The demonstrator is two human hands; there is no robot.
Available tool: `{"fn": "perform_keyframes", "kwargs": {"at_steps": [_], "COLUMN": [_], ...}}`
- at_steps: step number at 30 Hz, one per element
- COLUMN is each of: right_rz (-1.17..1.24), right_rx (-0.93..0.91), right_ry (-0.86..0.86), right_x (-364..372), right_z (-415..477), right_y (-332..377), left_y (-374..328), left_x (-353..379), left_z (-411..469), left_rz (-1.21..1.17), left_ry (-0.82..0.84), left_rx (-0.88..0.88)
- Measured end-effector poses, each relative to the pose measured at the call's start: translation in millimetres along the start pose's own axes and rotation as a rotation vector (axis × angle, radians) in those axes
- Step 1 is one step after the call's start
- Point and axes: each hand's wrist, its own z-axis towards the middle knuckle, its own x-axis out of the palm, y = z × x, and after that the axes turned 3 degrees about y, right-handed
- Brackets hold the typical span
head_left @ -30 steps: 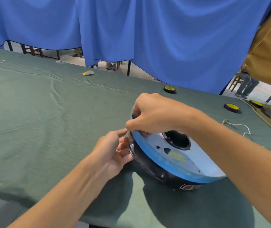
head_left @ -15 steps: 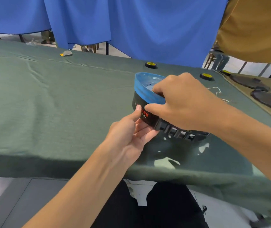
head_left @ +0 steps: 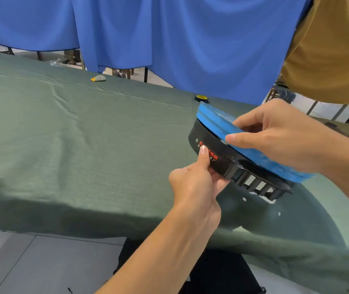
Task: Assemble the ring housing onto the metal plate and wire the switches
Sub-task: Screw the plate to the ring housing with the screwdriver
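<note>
Ring housing [head_left: 199,132], black and slotted along its lower wall, is pinched by the left grip [head_left: 192,187]: the thumb presses on the printed label outside the wall and the fingers curl under the rim. The right grip [head_left: 279,134] is closed on the metal plate [head_left: 213,120], whose rim is wrapped in blue film, with the thumb along the near edge and the fingers over the top. Plate and housing are held together, tilted, raised just above the green-clothed surface [head_left: 84,134] close to its near edge. At the left a dark wedge shows between the plate and the housing's top, so the two look not yet seated all round. The likely trouble comes from that tilt. The filmed rim may be slick, so the plate could slide off the housing, or it could go down crooked and jam if pressed on one side only. So near the edge, a slip might drop the pair to the floor. No switches or wires can be made out here. Farther back lie a yellow-cored tape roll [head_left: 201,98] and a small grey scrap [head_left: 99,78], in front of a blue curtain [head_left: 169,39].
</note>
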Motion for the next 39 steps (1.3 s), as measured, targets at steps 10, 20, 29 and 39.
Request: {"fn": "perform_keyframes", "kwargs": {"at_steps": [10, 20, 29, 39], "right_rz": [0.184, 0.192, 0.154, 0.038], "right_rx": [0.024, 0.032, -0.067, -0.092], "right_ry": [0.041, 0.099, 0.12, 0.161], "right_x": [-7.4, 0.3, 12.6, 35.3], "right_z": [3.8, 4.1, 11.1, 78.9], "right_y": [-12.1, -8.2, -16.0, -28.3], "left_y": [-0.7, 2.4, -8.2, -71.5], "left_x": [3.7, -4.7, -10.8, -19.1], "left_z": [3.9, 3.0, 13.0, 67.1], "left_rz": [0.001, 0.029, 0.083, 0.471], "left_ry": [0.03, 0.0, -0.061, -0.001], "left_rx": [0.021, 0.006, -0.047, -0.314]}}
